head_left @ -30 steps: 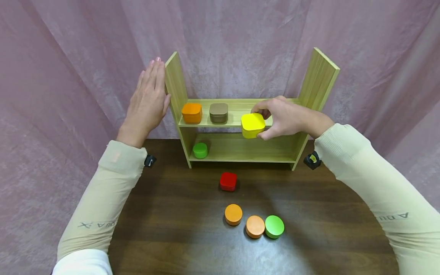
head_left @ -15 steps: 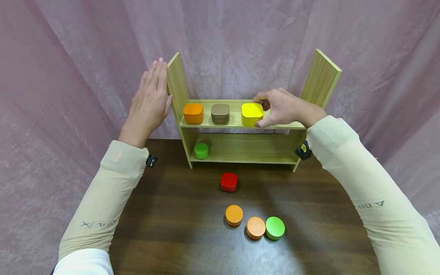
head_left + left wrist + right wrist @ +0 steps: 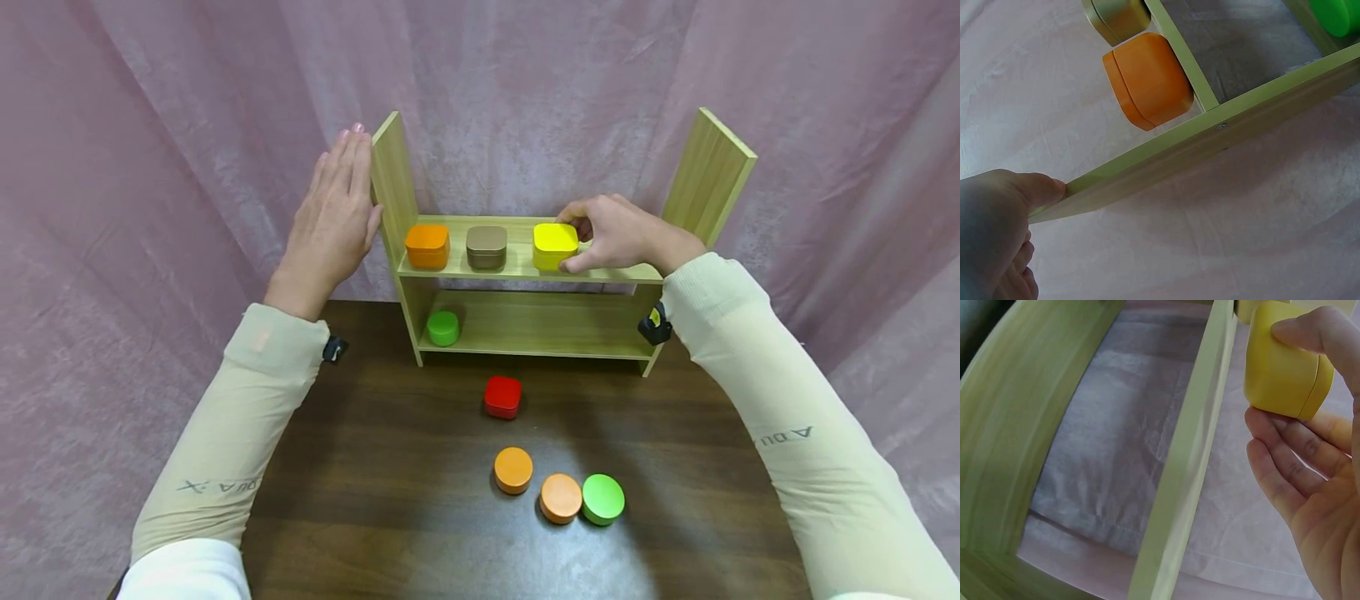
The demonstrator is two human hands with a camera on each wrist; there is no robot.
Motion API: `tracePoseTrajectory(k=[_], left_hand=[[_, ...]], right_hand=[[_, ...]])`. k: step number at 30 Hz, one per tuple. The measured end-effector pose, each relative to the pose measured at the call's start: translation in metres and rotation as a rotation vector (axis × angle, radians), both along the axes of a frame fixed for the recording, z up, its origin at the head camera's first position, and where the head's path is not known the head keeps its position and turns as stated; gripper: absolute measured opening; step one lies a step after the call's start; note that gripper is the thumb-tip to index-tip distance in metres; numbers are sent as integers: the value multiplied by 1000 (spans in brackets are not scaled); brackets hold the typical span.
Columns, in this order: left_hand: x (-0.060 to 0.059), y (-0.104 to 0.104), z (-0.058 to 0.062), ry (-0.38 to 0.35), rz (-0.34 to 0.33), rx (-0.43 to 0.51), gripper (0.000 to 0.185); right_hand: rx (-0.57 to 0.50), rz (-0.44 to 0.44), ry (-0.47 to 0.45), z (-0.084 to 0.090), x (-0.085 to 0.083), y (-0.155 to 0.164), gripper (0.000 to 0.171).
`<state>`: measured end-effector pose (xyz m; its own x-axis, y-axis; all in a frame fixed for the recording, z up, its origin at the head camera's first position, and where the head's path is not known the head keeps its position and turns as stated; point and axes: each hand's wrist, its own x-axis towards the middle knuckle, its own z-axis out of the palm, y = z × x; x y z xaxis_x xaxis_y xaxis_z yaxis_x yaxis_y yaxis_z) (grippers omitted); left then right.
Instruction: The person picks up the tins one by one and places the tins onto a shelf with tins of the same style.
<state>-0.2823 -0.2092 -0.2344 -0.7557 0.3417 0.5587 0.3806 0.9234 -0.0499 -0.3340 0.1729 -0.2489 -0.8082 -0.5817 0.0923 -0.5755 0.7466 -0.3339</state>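
My right hand (image 3: pixel 628 232) holds a yellow rounded-square lidded box (image 3: pixel 555 247) at the upper board of a small wooden shelf (image 3: pixel 540 343). In the right wrist view my thumb (image 3: pixel 1310 331) lies on one face of the yellow box (image 3: pixel 1279 369) and fingers come from the other side. My left hand (image 3: pixel 330 212) lies with straight fingers along the outside of the shelf's left side panel (image 3: pixel 393 167); its thumb (image 3: pixel 1044 189) touches the panel's front edge in the left wrist view. On the upper board, an orange box (image 3: pixel 427 247) and a brown box (image 3: pixel 487 248) stand left of the yellow one.
A green round box (image 3: pixel 443 329) stands on the lower board at the left. On the dark wooden table (image 3: pixel 360 500) before the shelf lie a red square box (image 3: pixel 502 397), an orange round box (image 3: pixel 513 471), a peach one (image 3: pixel 560 498) and a green one (image 3: pixel 603 499).
My right hand has carried the yellow box up and back from in front of the shelf to its upper board, beside the brown box. The left hand keeps its place on the panel.
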Motion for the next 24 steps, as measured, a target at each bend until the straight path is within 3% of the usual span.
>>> tracePoseTrajectory(k=[24], left_hand=[[1, 9, 0, 3, -18, 7, 79]], right_hand=[[-8, -36, -65, -14, -4, 8, 63]])
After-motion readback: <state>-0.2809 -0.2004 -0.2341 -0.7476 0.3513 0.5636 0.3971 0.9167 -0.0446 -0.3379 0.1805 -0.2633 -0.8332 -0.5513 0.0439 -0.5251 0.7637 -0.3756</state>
